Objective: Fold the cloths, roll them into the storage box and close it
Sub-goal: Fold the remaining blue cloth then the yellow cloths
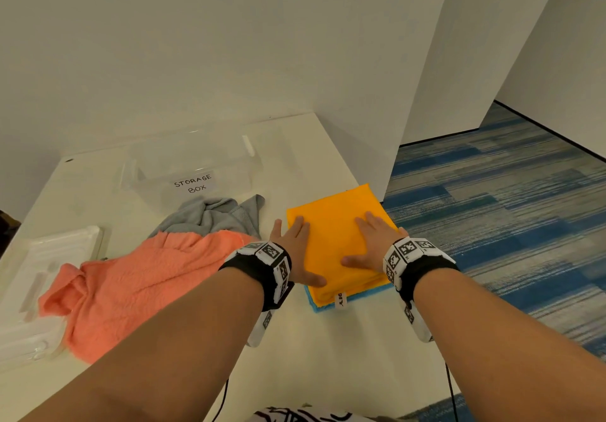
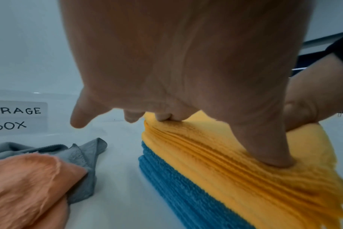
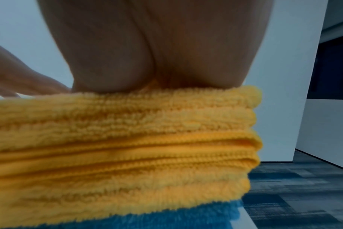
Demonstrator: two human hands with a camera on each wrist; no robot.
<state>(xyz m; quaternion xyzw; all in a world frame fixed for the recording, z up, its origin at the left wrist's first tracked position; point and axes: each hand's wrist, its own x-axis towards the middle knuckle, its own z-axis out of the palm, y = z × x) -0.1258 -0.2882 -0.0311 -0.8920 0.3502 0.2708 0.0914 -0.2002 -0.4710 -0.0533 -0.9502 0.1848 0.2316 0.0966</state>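
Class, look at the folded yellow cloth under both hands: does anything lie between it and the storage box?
Partly. The crumpled grey cloth lies just in front of the storage box, left of the yellow cloth; lifted over it, nothing blocks the open top.

My left hand and right hand pressed flat on the folded yellow cloth atop a blue cloth.

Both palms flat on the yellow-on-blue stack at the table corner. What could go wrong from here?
1. The folded yellow microfibre cloth and the blue cloth under it sit at the white table's right edge; a push by the left hand or right hand may tip them onto the carpet.
2. The crumpled pink cloth overlaps the clear lid; lifting the lid could drag it.
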